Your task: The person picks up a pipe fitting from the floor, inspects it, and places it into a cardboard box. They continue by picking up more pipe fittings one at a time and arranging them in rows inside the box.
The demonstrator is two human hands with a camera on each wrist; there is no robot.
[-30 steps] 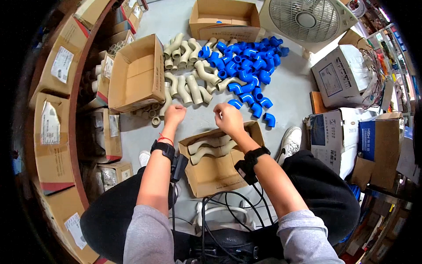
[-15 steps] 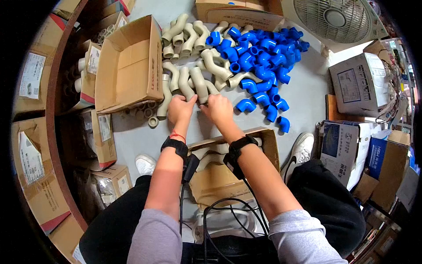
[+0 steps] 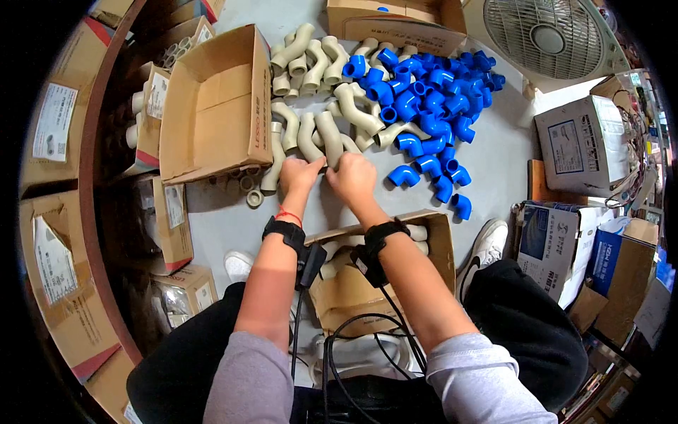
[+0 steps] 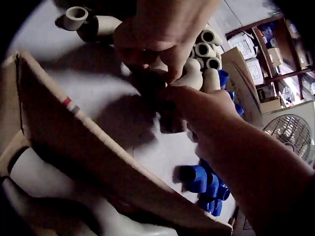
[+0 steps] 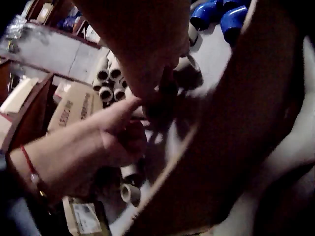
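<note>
Several beige S-shaped pipe fittings lie on the floor in front of me. My left hand [image 3: 299, 177] has its fingers curled at the near end of one beige pipe fitting [image 3: 308, 136]. Right beside it, my right hand [image 3: 353, 178] grips the lower end of a second beige pipe fitting [image 3: 328, 134]. In the left wrist view the fingertips are partly lost in shadow. Between my legs stands an open cardboard box [image 3: 441, 247] with beige pipe fittings inside, below both wrists.
Blue elbow fittings [image 3: 438, 106] are heaped to the right of the beige ones. An open cardboard box [image 3: 212, 113] stands at left, another box [image 3: 395, 32] at the back. A fan [image 3: 554, 39] and cartons [image 3: 579, 141] line the right; shelved boxes [image 3: 56, 127] line the left.
Both hands have moved forward from above the near box to the beige pipe fittings and taken hold of their near ends. The head view has shifted slightly.
</note>
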